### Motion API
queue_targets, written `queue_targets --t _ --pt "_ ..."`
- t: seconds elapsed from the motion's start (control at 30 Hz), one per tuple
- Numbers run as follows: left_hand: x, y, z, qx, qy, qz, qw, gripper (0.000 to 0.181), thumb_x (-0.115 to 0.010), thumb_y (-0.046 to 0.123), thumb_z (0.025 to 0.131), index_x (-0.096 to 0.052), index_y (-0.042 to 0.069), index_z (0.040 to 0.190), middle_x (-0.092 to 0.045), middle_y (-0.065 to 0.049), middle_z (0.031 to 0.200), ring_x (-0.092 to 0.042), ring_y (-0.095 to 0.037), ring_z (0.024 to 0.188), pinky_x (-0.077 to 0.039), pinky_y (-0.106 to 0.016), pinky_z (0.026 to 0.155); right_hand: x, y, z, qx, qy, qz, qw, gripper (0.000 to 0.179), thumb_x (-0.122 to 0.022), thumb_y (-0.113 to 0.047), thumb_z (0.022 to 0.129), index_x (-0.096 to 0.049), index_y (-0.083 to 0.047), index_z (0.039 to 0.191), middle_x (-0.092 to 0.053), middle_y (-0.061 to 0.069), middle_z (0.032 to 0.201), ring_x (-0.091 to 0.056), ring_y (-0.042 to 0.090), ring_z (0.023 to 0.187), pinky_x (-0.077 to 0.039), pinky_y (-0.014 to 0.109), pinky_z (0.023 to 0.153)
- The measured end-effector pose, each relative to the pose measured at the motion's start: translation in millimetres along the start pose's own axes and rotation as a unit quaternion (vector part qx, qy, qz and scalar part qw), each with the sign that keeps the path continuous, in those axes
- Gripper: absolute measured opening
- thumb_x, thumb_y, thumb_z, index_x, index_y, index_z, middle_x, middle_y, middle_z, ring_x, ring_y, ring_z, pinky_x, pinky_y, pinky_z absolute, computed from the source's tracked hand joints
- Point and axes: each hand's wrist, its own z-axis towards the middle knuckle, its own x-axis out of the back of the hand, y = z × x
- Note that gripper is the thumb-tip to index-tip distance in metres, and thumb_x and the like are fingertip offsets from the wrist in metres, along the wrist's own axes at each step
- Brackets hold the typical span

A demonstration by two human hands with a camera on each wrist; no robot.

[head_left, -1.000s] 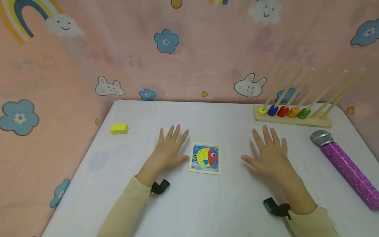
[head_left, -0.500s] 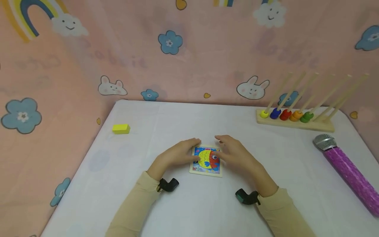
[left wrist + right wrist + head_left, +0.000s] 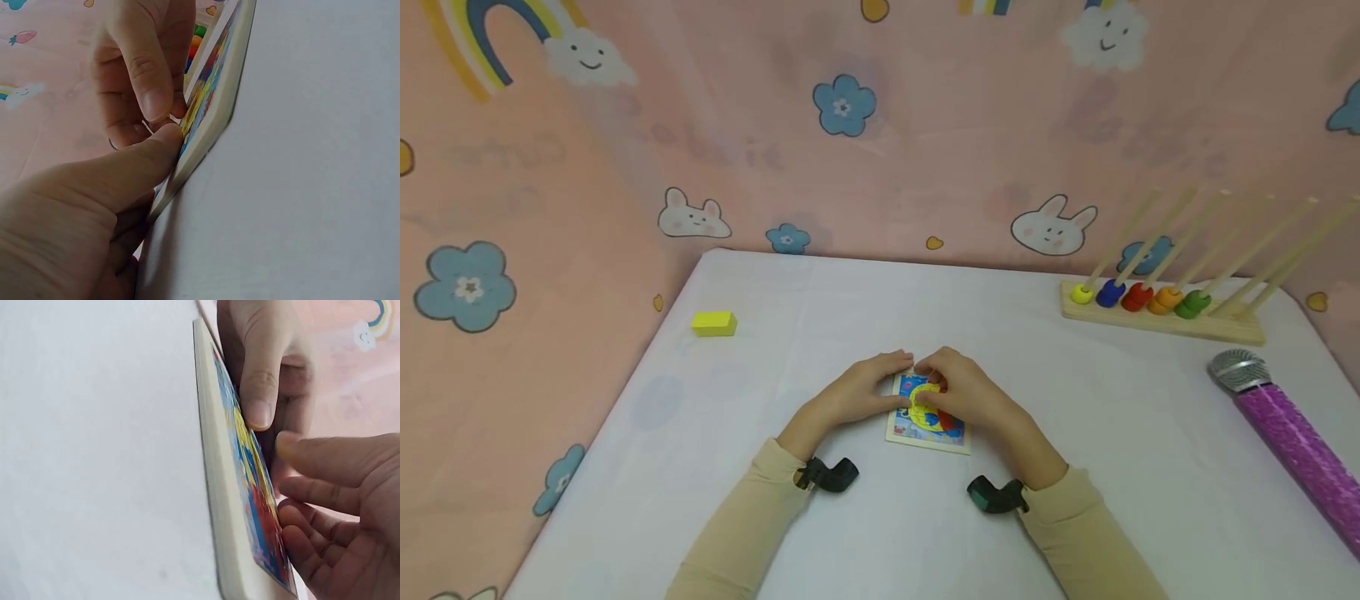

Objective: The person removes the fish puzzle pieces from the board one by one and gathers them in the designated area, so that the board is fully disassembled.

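A small square jigsaw puzzle with a red and yellow fish picture and a pale frame lies flat on the white table. My left hand holds its left side: the thumb is on the picture, and the other fingers reach round the far left edge. Over the upper part of the picture is my right hand, fingers loosely bent and tips right at the puzzle face. In the right wrist view, a gap shows between the thumb and forefinger of my right hand, with nothing visible between them.
A yellow block sits at the back left. A wooden bead rack with upright pegs and coloured beads stands at the back right. Nearer on the right lies a microphone with a glittery purple handle. A patterned pink cloth hangs behind the table.
Both hands were spread flat on either side of the puzzle, then came inward to it. The right hand has since moved further left over the picture, its fingers bending. The view has shifted slightly.
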Motion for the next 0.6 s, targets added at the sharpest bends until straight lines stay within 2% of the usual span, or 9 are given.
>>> queue_targets --t 0.2,0.3,0.6 --pt "1.1 2.6 1.0 -0.015 0.009 0.008 0.9998 0.064 -0.066 0.037 0.088 -0.045 0.010 0.142 -0.037 -0.002 0.151 -0.030 -0.022 0.142 -0.028 -0.039 0.116 -5.4 2.2 0.3 0.001 0.011 -0.022 0.9997 0.036 -0.071 -0.019 0.084 -0.061 -0.006 0.116 -0.052 0.010 0.112 -0.052 0.020 0.095 -0.052 0.038 0.090" --pt "1.4 3.7 1.5 -0.013 0.010 0.012 0.9998 0.064 -0.066 0.037 0.088 -0.045 0.010 0.142 -0.037 -0.002 0.151 -0.030 -0.023 0.142 -0.028 -0.038 0.116 -6.9 3.1 0.1 0.000 0.015 -0.026 0.9996 0.036 -0.071 -0.019 0.084 -0.061 -0.007 0.116 -0.051 0.010 0.114 -0.052 0.021 0.097 -0.051 0.041 0.092" --pt "1.4 3.5 -0.4 -0.010 0.001 0.019 0.9998 0.064 -0.066 0.037 0.088 -0.045 0.010 0.142 -0.036 -0.003 0.152 -0.031 -0.026 0.141 -0.029 -0.040 0.115 -11.9 1.9 -0.7 -0.008 0.017 -0.006 0.9998 0.036 -0.071 -0.016 0.084 -0.061 -0.006 0.117 -0.048 0.013 0.114 -0.051 0.023 0.097 -0.050 0.042 0.093"
